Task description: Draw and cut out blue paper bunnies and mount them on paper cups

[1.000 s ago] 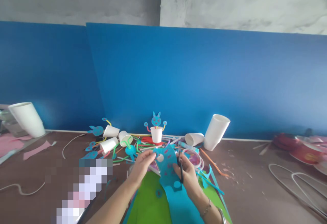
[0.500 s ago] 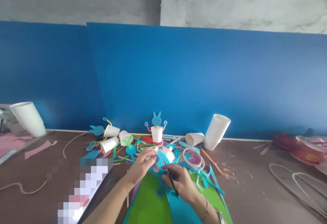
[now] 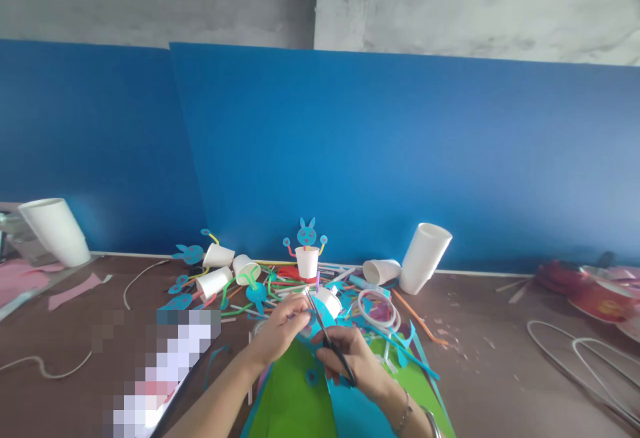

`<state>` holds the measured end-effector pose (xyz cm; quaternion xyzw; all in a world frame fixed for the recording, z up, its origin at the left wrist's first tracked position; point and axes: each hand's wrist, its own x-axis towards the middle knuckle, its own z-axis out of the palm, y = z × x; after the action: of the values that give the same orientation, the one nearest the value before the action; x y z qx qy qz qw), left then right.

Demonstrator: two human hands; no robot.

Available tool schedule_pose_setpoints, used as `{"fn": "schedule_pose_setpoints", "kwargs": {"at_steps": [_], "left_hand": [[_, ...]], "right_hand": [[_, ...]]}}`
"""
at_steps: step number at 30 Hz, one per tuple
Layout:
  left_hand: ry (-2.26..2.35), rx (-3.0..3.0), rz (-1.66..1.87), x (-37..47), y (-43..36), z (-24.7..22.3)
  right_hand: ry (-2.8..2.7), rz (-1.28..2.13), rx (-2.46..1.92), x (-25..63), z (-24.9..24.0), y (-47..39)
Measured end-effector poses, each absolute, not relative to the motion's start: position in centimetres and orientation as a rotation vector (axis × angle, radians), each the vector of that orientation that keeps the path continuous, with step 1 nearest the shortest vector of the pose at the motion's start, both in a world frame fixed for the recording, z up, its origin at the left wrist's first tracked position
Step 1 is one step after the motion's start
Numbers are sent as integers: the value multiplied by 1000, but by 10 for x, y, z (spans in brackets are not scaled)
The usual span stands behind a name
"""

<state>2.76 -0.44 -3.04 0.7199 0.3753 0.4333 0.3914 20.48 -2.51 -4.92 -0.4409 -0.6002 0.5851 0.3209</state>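
Observation:
My left hand (image 3: 277, 333) has its thumb and fingers pinched on a piece of blue paper (image 3: 315, 325). My right hand (image 3: 356, 360) grips black-handled scissors (image 3: 327, 337), their blades pointing up and left across the blue paper, close to my left fingertips. Whether the blades are cutting I cannot tell. Below my hands lie green sheets (image 3: 295, 391) and a blue sheet (image 3: 355, 415), with a small blue paper disc (image 3: 312, 377) on top. Just beyond my hands, a white paper cup (image 3: 330, 303) is partly hidden by the paper.
A cup with a blue rabbit head (image 3: 307, 261) stands at the back. Several tipped cups (image 3: 214, 283), drinking straws and paper scraps surround it. Rolls of tape (image 3: 379, 309) lie to the right, before a tall cup stack (image 3: 425, 258). A pixelated bright device (image 3: 170, 371) lies left.
The scissors have swung so their tips point further up and left, close to my left fingertips. My left hand has shifted slightly, still pinching the blue paper.

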Motion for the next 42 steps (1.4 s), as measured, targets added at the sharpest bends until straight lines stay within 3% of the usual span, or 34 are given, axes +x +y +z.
{"fn": "schedule_pose_setpoints", "kwargs": {"at_steps": [20, 32, 34, 38, 42], "left_hand": [[925, 1753, 1079, 26, -4, -32], [921, 1718, 1112, 23, -4, -25], [917, 1701, 979, 20, -5, -23], [983, 1736, 361, 14, -8, -20], [1154, 1816, 94, 17, -13, -22]], "right_hand": [[-1578, 1586, -1115, 205, -53, -25], [-1688, 1449, -1116, 209, -60, -20], [-1624, 1213, -1184, 211, -61, -15], [-1539, 615, -1386, 219, -62, -7], [-1605, 556, -1537, 221, -64, -5]]}}
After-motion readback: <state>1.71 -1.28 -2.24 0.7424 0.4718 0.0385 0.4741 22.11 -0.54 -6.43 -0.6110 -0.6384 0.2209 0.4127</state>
